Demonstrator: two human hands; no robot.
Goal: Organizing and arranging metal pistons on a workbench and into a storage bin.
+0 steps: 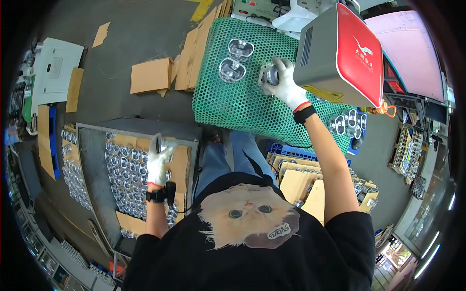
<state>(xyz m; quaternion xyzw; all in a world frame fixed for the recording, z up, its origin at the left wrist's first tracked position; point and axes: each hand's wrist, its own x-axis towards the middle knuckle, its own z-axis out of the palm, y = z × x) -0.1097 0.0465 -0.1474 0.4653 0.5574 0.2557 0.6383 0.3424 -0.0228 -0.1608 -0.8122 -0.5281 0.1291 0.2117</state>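
Observation:
My right hand [288,86], in a white glove, has its fingers round a silver metal piston [272,75] at a small metal fixture [262,76] on the green mesh mat [208,104]. Two more shiny pistons lie left of it, the far piston [241,49] and the near piston [232,70]. Over the grey metal cart at my left, my gloved left hand [156,164] is closed round another piston [168,148], partly hidden by its fingers. Many pistons [127,164] stand in rows on cardboard below that hand.
A grey machine housing with a red panel [359,53] stands right of my right hand, beside a large monitor [412,51]. The cart's metal rim [141,127] borders the rows. Several pistons [347,122] sit at the mat's right edge. Cardboard sheets [296,186] lie stacked near my legs.

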